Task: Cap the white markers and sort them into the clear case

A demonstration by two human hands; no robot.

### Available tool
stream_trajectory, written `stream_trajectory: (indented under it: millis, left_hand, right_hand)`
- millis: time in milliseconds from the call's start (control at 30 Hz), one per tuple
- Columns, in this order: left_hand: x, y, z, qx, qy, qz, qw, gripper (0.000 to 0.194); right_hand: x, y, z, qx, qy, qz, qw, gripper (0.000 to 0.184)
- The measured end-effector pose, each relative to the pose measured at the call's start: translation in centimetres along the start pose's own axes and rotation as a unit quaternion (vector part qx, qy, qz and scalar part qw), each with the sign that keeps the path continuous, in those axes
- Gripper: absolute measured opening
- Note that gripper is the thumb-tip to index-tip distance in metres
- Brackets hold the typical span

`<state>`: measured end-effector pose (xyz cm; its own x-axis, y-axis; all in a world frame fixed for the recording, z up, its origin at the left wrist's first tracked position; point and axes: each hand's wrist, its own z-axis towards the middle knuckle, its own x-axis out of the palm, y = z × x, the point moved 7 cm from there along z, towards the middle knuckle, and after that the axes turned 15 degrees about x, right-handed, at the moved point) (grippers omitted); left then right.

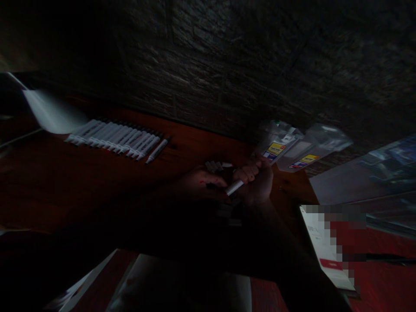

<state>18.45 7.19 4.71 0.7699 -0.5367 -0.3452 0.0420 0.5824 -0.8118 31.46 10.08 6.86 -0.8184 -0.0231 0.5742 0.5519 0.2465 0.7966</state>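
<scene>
The scene is very dark. My right hand [255, 177] is closed in a fist around a white marker [234, 187], whose lower end sticks out toward my other hand. Beside that end, my left hand [204, 180] is curled, its thumb reaching to the marker. Deep shadow hides its fingertips and whatever they may hold. Just behind the hands lie several short white pieces [214, 166], perhaps marker ends. Farther left on the wooden table [42, 173], a row of white markers [117, 138] lies side by side, with one marker [157, 150] slightly apart at its right end.
Two clear plastic cases [294, 162] with yellow and blue labels stand by the brick wall [195, 65]. At the far left is a blurred white sheet-like object [52, 112]. A white panel with a red strip [329, 263], partly pixelated, lies at the right.
</scene>
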Motion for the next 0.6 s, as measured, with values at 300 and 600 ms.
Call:
stream_trajectory:
  millis: [300, 600]
  left_hand:
    - [-0.6, -0.6, 0.1, 0.036, 0.000, 0.047, 0.998, 0.018]
    - [-1.6, 0.1, 0.6, 0.050, -0.059, 0.191, 0.979, 0.029]
  right_hand:
    - [-0.1, -0.4, 0.5, -0.013, 0.023, -0.011, 1.000, 0.060]
    - [1.0, -0.6, 1.3, 0.004, -0.019, -0.107, 0.994, 0.046]
